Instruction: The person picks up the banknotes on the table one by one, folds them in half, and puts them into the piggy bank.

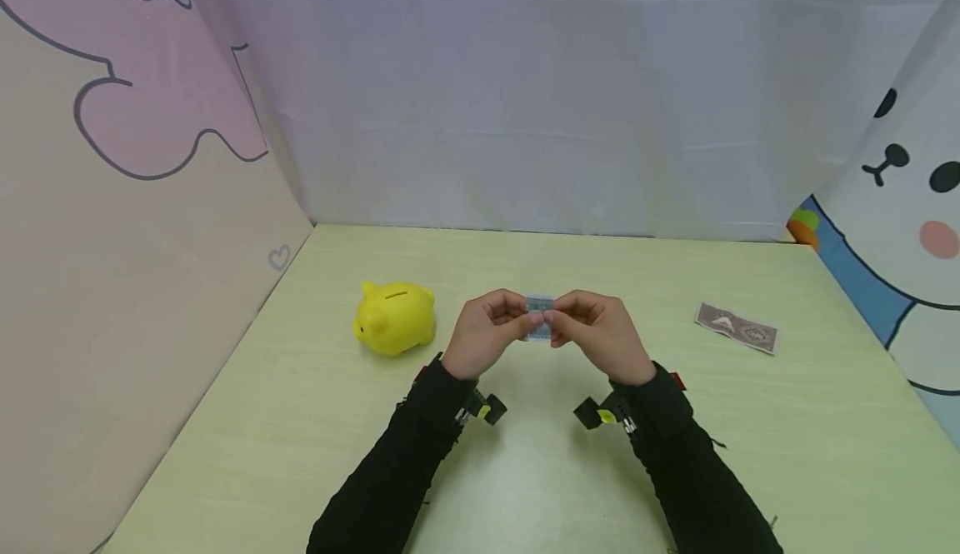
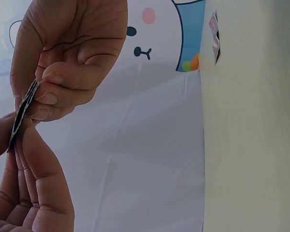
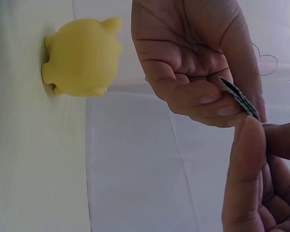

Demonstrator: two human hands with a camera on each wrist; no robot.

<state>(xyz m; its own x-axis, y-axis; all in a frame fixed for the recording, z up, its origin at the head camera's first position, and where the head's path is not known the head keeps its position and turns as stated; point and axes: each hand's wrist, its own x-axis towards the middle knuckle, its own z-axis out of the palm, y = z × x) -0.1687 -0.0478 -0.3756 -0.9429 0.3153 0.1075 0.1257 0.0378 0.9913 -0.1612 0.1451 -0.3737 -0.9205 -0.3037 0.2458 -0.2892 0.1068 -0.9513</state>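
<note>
A small folded blue-grey banknote (image 1: 539, 304) is held up between the two hands above the middle of the table. My left hand (image 1: 487, 335) pinches its left edge between thumb and fingers. On the opposite edge, my right hand (image 1: 602, 337) has the same kind of pinch. Seen edge-on in the left wrist view, the banknote (image 2: 22, 112) shows stacked folded layers; the right wrist view also shows its thin layered edge (image 3: 238, 96). Left of the left hand stands a yellow piggy bank (image 1: 395, 321) with a slot on top.
A creased brownish folded banknote (image 1: 738, 328) lies on the pale wooden table (image 1: 540, 487), right of the right hand. White cloth (image 1: 540, 104) hangs behind the table's far edge. Printed cartoon panels stand at the left (image 1: 172, 271) and right (image 1: 892, 229).
</note>
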